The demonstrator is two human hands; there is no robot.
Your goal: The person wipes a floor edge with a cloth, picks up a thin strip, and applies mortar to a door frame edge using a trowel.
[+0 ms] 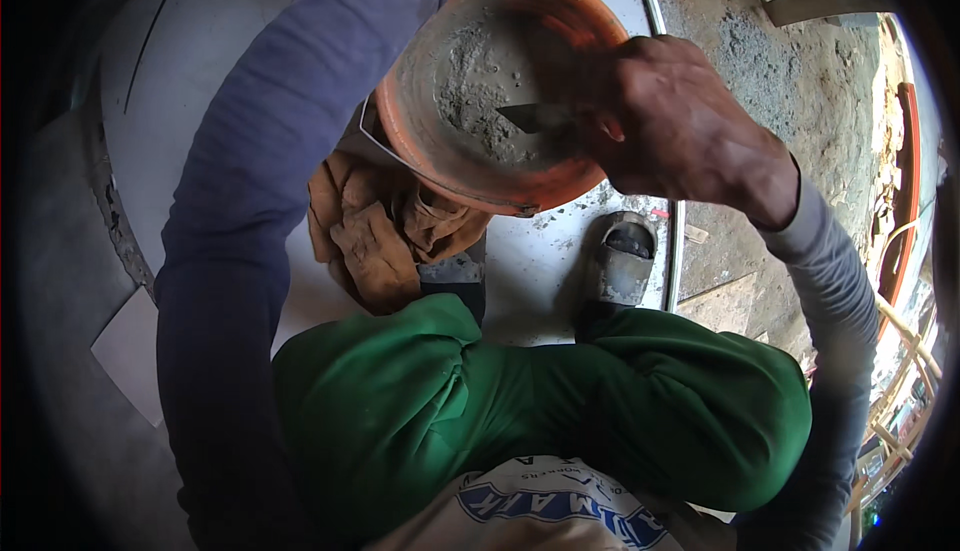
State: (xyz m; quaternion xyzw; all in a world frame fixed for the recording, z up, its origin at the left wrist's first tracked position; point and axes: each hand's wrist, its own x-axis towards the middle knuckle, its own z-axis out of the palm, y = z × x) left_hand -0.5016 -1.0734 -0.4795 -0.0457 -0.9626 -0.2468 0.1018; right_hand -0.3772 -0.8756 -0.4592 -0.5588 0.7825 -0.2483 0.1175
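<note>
An orange bucket [435, 183] stands in front of me with wet grey cement mix [480, 101] in it. My right hand [670, 116] is over the bucket's right rim, its fingers curled round a trowel whose handle they hide. The trowel's dark pointed blade [530, 118] points left, its tip at the lumpy mix. My left arm [270, 141] reaches up past the bucket's left side, and the sleeve runs out of the picture at the top, so the left hand is out of sight.
A crumpled brown cloth [375, 251] lies below the bucket's left side, by one foot. My other foot wears a grey sandal [626, 261] on the white board [530, 291]. Rough ground [730, 291] with debris lies to the right. A white sheet [135, 351] lies left.
</note>
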